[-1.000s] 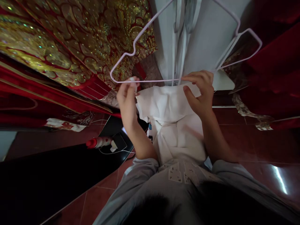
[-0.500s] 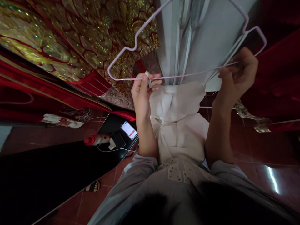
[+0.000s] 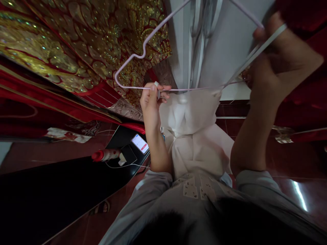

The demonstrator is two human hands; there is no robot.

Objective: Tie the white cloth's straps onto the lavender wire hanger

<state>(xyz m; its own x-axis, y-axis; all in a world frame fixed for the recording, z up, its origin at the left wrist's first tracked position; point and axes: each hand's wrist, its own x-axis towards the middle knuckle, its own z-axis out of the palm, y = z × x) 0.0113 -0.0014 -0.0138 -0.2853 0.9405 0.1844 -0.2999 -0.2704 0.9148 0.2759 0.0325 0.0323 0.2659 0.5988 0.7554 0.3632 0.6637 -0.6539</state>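
Note:
My left hand [image 3: 150,98] is closed on the bottom bar of a pale lilac clothes hanger [image 3: 155,31], with a small white strip of material showing at its thumb and forefinger. Higher up, my right hand [image 3: 281,64] is closed around the hanger's right end, which it mostly hides. A thin white strap [image 3: 251,58] crosses in front of its fingers and slants down to the top corner of a cream garment [image 3: 190,112]. That garment hangs below the bar, in front of my body.
Red and gold sequined clothes [image 3: 107,41] hang at the left, with dark red cloth [image 3: 304,98] at the right. A grey-white panel [image 3: 230,44] stands ahead. On the black bench [image 3: 66,190] lie a lit phone [image 3: 140,143], a red-capped bottle [image 3: 106,155] and a cable.
My right hand has moved up and right, from the bottom bar to the hanger's right end. My left hand keeps its hold and has shifted slightly left.

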